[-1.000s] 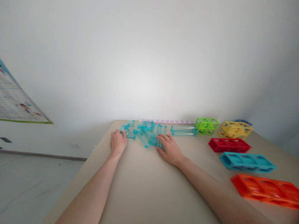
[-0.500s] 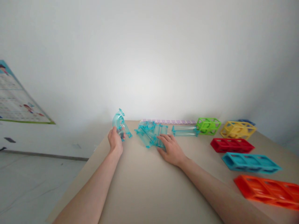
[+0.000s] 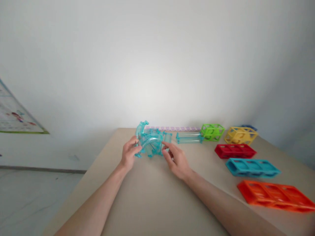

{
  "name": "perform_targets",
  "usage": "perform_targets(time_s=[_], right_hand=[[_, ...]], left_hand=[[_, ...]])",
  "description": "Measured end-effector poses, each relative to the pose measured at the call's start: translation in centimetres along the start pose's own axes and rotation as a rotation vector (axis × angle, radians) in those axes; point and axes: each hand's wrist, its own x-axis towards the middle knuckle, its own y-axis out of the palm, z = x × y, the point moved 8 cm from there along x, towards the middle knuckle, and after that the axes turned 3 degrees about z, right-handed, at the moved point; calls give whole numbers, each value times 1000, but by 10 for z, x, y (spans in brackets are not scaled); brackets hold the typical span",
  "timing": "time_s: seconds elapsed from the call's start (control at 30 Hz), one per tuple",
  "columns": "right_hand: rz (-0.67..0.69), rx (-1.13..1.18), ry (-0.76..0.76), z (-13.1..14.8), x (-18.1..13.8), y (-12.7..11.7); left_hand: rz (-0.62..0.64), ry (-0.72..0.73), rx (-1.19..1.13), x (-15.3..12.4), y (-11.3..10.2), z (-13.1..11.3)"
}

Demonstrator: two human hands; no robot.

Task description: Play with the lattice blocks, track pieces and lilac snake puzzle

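Observation:
My left hand (image 3: pixel 129 153) grips curved, see-through teal track pieces (image 3: pixel 140 129), its thumb on the front and the fingers behind. One curve stands up at the left and another arches to the right; I cannot tell whether they are joined. Behind them lies a pile of similar teal pieces (image 3: pixel 168 137), partly covered by the curves. My right hand (image 3: pixel 177 161) is at the right of the arch, thumb and index finger apart. Its index fingertip is at the arch's right end; whether it touches is unclear.
A straight clear teal track (image 3: pixel 189 137) lies to the right, beside a green frame block (image 3: pixel 212 132). Farther right are a yellow block (image 3: pixel 240 135), a red block (image 3: pixel 235 151), a blue-teal block (image 3: pixel 252 167) and an orange block (image 3: pixel 275 195). A wall rises behind the table (image 3: pixel 157 196).
My left hand has brought the curved pieces rightward, in front of the pile. My right hand has lifted off the pile's pieces and its fingers have curled. The view has shifted slightly right.

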Motion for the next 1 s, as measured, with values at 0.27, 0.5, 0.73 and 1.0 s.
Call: perform_targets(time_s=[0.27,0.5,0.73,1.0], right_hand=[[-103,819,357,-8,-12,33],[-94,874,406,-10,-15,39],[-84,848,475,-14,-17,45],[-84,670,414,-18,-15,38]], left_hand=[[370,264,448,-29,53,-28],[511,307,514,-30,58,-25],[368,261,603,-30,48,-17],[231,183,927,-10,23,-4]])
